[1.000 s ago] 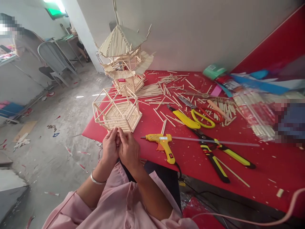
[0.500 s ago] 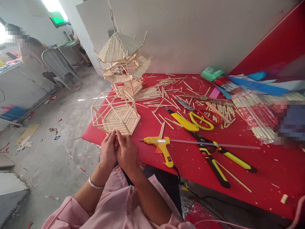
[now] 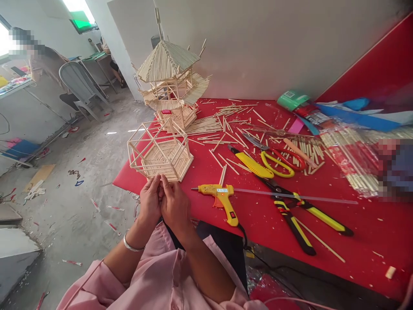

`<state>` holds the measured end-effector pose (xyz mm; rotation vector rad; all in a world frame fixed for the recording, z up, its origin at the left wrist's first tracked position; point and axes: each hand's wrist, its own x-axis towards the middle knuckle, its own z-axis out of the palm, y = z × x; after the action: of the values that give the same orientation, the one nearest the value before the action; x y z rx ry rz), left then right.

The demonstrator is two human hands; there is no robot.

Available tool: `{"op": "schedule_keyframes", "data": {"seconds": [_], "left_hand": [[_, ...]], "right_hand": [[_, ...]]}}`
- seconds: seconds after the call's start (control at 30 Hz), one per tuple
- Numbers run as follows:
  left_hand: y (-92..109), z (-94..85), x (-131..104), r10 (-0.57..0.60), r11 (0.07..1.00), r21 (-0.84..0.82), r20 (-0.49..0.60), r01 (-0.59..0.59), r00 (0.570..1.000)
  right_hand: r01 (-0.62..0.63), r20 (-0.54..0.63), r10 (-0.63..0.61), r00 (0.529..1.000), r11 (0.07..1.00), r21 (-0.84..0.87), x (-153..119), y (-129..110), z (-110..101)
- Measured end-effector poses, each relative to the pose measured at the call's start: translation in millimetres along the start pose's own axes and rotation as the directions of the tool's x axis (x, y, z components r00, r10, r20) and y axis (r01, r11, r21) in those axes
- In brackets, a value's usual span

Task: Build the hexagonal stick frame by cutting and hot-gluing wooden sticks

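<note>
My left hand (image 3: 150,199) and my right hand (image 3: 174,206) meet at the table's near edge, fingertips pinched together. Whatever lies between the fingers is hidden or too small to name. Just beyond them stands an open six-sided frame of thin wooden sticks (image 3: 187,160) on a stick-covered base; I cannot tell whether my fingertips touch it. Behind it rises a pagoda model (image 3: 169,62) made of the same sticks, with tiered roofs. To the right of my hands a yellow glue gun (image 3: 222,190) lies on its side, a clear glue stick (image 3: 297,196) extending from its back.
The red table (image 3: 258,234) carries black-and-yellow pliers (image 3: 297,228), a yellow utility knife (image 3: 256,164), red-and-yellow-handled cutters (image 3: 280,172) and several loose sticks (image 3: 206,125). Plastic-wrapped stick bundles (image 3: 350,159) lie at right. A person sits near a grey chair (image 3: 75,82) at far left.
The view has shifted slightly, so the table's things sit a little further right. My hands stay pinched together in nearly the same place.
</note>
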<state>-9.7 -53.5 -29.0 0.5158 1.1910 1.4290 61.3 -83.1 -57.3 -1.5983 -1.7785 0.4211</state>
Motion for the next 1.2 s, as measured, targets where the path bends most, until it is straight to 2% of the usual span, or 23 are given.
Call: {"op": "schedule_keyframes", "data": {"seconds": [1.2], "left_hand": [[-2.3, -1.6, 1.8, -0.022, 0.999, -0.044, 0.006, 0.023, 1.000]], "right_hand": [[0.009, -0.013, -0.010, 1.000, 1.000, -0.025, -0.8, 0.8, 1.5]]}}
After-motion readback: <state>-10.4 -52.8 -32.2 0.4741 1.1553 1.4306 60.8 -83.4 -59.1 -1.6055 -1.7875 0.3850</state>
